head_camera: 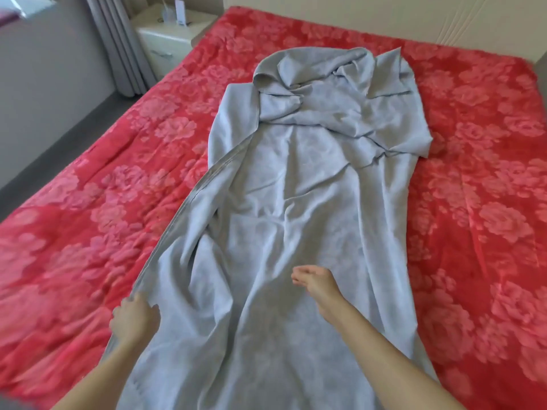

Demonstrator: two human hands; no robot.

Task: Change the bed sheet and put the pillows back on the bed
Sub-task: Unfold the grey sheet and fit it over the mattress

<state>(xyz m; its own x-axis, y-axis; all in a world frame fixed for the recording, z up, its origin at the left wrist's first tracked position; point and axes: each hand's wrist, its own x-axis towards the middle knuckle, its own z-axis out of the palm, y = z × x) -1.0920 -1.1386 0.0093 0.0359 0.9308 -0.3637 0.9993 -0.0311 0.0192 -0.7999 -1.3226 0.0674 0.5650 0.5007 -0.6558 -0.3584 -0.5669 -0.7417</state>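
A grey bed sheet (296,187) lies half unfolded in a long strip down the middle of the bed, bunched and creased at its far end. Under it the bed is covered by a red quilt with pink flowers (88,232). My left hand (134,316) grips the sheet's left hem near the bed's near edge. My right hand (318,281) hovers above the sheet's middle, fingers loosely extended and holding nothing. No pillows are in view.
A cream bedside table (170,39) with small white items on top stands at the far left of the bed, next to a grey curtain (118,45). A beige headboard (384,16) runs along the far side. Grey floor shows at the left.
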